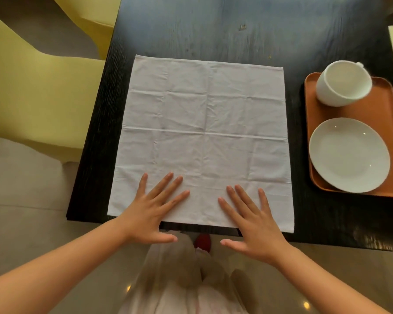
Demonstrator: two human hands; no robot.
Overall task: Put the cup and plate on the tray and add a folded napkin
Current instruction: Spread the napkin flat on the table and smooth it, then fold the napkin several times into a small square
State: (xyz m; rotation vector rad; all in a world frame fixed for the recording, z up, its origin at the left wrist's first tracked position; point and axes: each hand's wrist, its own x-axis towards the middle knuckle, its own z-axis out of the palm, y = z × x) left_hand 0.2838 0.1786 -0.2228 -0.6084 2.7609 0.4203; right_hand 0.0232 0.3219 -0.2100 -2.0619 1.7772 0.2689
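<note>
A white cloth napkin [202,123] lies spread flat and unfolded on the dark table [213,30], showing old crease lines. My left hand [152,211] and my right hand [252,220] rest palm down with fingers spread on its near edge. At the right, an orange tray [354,112] carries a white cup [343,83] at its far end and a white plate [348,155] at its near end. The cup stands upright with its handle pointing away from me.
A yellow chair [39,96] stands to the left of the table. The table's near edge runs just under my wrists, with tiled floor [21,177] below. The tray sits close to the table's right edge.
</note>
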